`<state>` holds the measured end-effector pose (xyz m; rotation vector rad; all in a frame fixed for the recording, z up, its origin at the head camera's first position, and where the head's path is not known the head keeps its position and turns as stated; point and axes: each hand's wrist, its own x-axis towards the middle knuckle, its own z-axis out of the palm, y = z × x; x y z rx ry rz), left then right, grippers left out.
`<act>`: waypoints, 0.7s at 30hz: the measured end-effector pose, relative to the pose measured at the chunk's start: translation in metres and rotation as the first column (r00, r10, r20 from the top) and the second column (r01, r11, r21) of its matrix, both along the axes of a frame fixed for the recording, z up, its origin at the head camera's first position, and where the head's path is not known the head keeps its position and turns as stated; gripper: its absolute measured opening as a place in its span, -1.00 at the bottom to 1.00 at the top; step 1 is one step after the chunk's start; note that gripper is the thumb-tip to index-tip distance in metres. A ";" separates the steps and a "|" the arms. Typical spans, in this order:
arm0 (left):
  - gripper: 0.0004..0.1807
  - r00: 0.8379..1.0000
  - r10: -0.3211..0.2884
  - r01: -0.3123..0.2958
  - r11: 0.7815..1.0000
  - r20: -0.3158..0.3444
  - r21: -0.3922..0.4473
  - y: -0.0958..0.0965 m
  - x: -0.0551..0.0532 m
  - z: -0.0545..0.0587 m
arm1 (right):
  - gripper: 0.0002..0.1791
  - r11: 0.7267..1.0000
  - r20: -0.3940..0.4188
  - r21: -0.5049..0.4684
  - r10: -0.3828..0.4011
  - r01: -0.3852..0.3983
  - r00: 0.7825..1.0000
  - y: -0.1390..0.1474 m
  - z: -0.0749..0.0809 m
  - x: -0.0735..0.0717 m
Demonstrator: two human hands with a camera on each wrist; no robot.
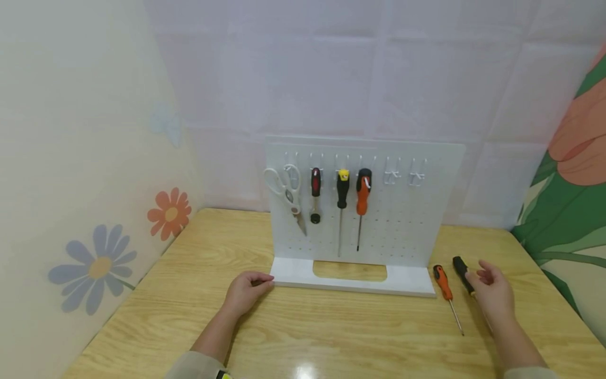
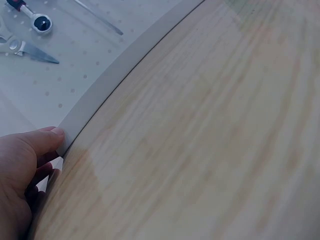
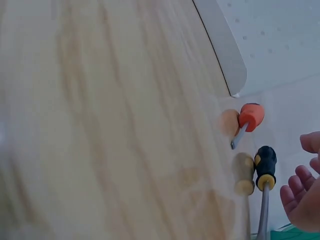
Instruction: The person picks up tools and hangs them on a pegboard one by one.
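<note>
My left hand point(image 1: 247, 295) holds the front left corner of the white pegboard stand point(image 1: 352, 285), thumb on the base edge point(image 2: 102, 82) and fingers bent beside it. On the right, my right hand point(image 1: 493, 290) hovers by a black-and-yellow screwdriver point(image 1: 463, 272) lying on the table. The right wrist view shows a gap between the relaxed fingers point(image 3: 296, 186) and that screwdriver's handle point(image 3: 265, 162). Left of it lies an orange-and-black screwdriver point(image 1: 442, 283), its tip toward me.
Scissors point(image 1: 290, 193), a ratchet wrench point(image 1: 315, 184), a black-and-yellow screwdriver point(image 1: 343, 188) and an orange-and-black screwdriver point(image 1: 363, 195) hang on the pegboard. Two hooks point(image 1: 392, 176) to their right hold nothing. Walls stand behind and at both sides of the wooden table point(image 1: 331, 331).
</note>
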<state>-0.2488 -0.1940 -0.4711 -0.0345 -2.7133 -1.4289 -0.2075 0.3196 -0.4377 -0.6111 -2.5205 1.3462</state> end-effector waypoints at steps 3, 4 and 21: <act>-0.89 1.000 0.002 -0.002 1.000 0.002 -0.001 0.000 0.000 0.000 | -0.31 1.000 0.025 -0.010 0.014 -0.014 1.000 0.004 -0.003 0.000; -0.89 1.000 0.002 -0.002 1.000 0.002 -0.002 0.000 0.000 0.000 | -0.30 1.000 0.040 -0.017 0.020 -0.020 0.999 0.006 -0.004 0.000; -0.90 1.000 -0.004 0.004 1.000 -0.003 -0.001 0.000 0.000 0.001 | -0.29 0.984 0.165 0.095 0.132 -0.149 0.977 0.017 -0.018 -0.005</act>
